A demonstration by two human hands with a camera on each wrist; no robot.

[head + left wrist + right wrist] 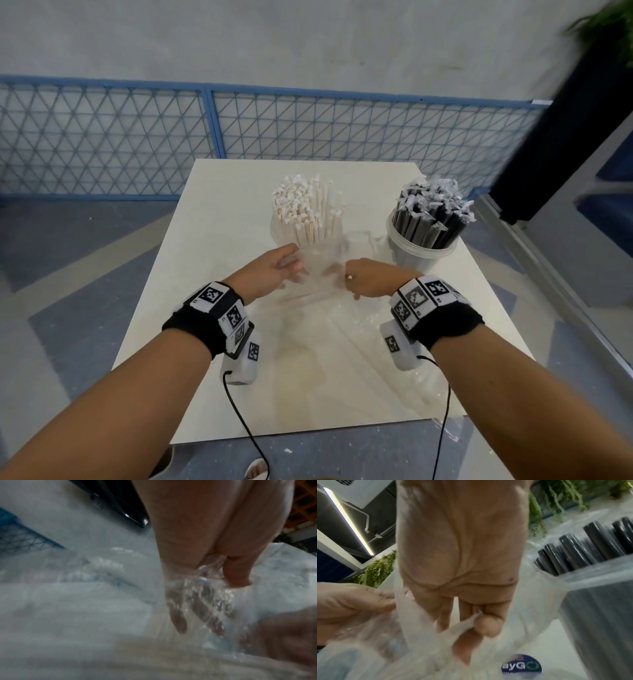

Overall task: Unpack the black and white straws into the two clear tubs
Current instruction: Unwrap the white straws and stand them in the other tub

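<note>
White wrapped straws (306,209) stand bunched in a clear tub (334,236) at the table's middle. Black wrapped straws (431,212) (583,545) fill a second clear tub (416,255) at the right. Between and in front of the tubs both hands hold a clear plastic bag (318,270) (202,599) (423,635). My left hand (277,270) (228,582) grips its left side, fingers under the film. My right hand (359,279) (481,627) pinches the bag's right side between thumb and fingers. Whether straws are left in the bag cannot be told.
More crumpled clear plastic (346,342) lies on the white table (205,274) toward its near edge. A blue round label (521,666) shows on the film. A blue mesh fence (137,137) runs behind the table. A dark column (561,144) stands at the right.
</note>
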